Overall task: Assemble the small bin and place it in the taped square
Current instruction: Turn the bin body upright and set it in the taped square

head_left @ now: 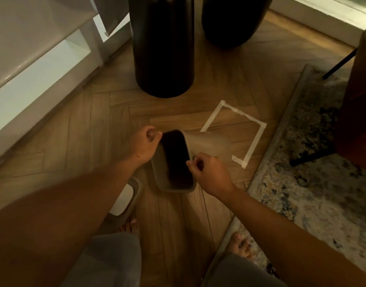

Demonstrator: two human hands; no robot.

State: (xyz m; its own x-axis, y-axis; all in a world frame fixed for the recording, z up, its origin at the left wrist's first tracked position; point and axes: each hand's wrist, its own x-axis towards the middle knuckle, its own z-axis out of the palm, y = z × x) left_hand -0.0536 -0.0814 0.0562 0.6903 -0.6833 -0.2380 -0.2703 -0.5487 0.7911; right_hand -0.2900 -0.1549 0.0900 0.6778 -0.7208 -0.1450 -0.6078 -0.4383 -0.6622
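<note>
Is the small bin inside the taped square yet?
No. The small bin, held at its rim by both hands, is left of the taped square, overlapping only its near-left edge.

Both hands extended, fingers curled (gripping)

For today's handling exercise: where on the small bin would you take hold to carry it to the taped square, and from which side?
Grip the small bin by the two long sides of its open rim, coming from above, one hand per side, as the left hand and right hand do now. The open mouth faces up, so its rim is easy to reach, and the taped square lies just to its right.
</note>
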